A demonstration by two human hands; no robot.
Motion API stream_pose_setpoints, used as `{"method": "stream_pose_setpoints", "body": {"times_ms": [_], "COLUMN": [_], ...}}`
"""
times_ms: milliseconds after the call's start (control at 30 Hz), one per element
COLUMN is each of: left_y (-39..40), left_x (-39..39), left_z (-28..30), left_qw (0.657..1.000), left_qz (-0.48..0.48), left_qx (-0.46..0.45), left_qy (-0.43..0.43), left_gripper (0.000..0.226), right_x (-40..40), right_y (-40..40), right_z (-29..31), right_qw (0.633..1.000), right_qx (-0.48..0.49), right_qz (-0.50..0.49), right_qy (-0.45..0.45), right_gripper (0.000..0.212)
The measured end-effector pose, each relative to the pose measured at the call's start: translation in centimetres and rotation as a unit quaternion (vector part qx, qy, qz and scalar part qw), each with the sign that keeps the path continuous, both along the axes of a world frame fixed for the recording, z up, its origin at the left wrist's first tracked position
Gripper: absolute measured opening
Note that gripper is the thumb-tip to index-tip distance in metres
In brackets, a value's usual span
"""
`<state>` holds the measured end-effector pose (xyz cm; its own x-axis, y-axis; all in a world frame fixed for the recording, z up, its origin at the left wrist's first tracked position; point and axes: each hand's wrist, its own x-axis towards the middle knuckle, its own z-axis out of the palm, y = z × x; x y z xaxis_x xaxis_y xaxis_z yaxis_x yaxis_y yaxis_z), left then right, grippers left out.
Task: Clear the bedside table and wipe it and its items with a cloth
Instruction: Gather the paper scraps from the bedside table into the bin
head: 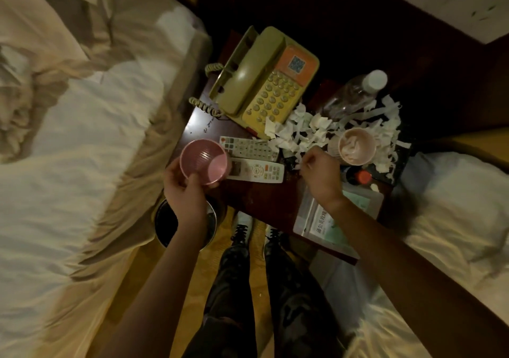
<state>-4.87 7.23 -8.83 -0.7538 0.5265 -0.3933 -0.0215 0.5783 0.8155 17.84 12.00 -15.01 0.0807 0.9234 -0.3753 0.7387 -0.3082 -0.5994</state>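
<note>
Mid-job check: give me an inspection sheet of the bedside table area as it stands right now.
Surface: dark wooden bedside table, crowded, with specks on the bare part.
Job's things: telephone; two remotes side by side; pink cup lifted at the table's near left edge; no cloth seen.
Clutter: torn paper strips; second cup stuffed with paper; clear bottle lying down; laminated card.
Hands: left hand holds the pink cup; right hand curled at the paper pile, seemingly pinching a scrap.
Cables: coiled phone cord at the telephone's left.
Surroundings: beds both sides; dark bin on the floor beneath the left hand.
</note>
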Motion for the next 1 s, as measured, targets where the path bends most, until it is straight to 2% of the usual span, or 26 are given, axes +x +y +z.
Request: {"method": "stream_pose_setpoints", "body": {"times_ms": [67,167,267,333,467,567,700,767,833,867,900,1000], "left_y": [0.7,1.6,2.0,2.0,1.8,1.6,1.2,0.9,0.2,-0.2,-0.6,-0.9], "left_x": [-0.4,-1.2,-2.0,-2.3,-2.9,-3.3,-3.6,-2.9,-1.6,-0.8,0.1,2.9], "left_z": [-0.3,-1.3,-2.6,-3.4,-4.6,-4.7,-4.7,-3.6,-2.7,-2.4,-2.4,-2.5], "left_qw": [0.999,0.997,0.997,0.997,0.997,0.998,1.0,0.999,0.995,0.996,0.999,0.969], "left_qz": [0.035,0.068,0.075,0.073,0.049,0.031,0.017,0.049,0.096,0.085,0.047,-0.105], "left_qx": [0.007,0.017,0.005,-0.018,-0.02,-0.028,-0.006,-0.016,-0.002,0.004,0.004,0.011], "left_qy": [0.014,0.018,0.015,0.031,0.054,0.051,-0.02,0.006,0.041,0.025,-0.027,-0.225], "left_gripper": [0.038,0.036,0.036,0.036,0.037,0.04,0.043,0.043,0.029,0.019,0.013,0.02], "right_x": [-1.5,-4.0,-5.9,-6.5,-6.5,-5.3,-4.0,-3.5,-3.4,-3.5,-3.6,-4.0], "right_y": [0.9,3.1,4.8,5.2,5.2,5.0,3.3,2.1,0.8,0.2,-0.3,-1.3], "right_z": [1.1,1.5,1.1,0.4,-0.8,-1.0,0.0,1.1,2.4,3.2,3.9,5.8], "right_qw": [0.996,0.979,0.988,0.993,0.992,0.996,0.992,0.987,0.985,0.985,0.985,0.976], "right_qx": [0.008,-0.077,-0.106,-0.106,-0.126,-0.085,-0.094,-0.115,-0.119,-0.115,-0.112,-0.153], "right_qz": [-0.036,-0.08,-0.038,-0.016,0.023,-0.016,-0.063,-0.092,-0.099,-0.098,-0.095,-0.049], "right_qy": [0.078,0.17,0.109,0.05,-0.012,0.004,0.047,0.063,0.077,0.082,0.09,0.145], "right_gripper": [0.011,0.042,0.059,0.052,0.026,0.017,0.022,0.023,0.022,0.021,0.02,0.012]}}
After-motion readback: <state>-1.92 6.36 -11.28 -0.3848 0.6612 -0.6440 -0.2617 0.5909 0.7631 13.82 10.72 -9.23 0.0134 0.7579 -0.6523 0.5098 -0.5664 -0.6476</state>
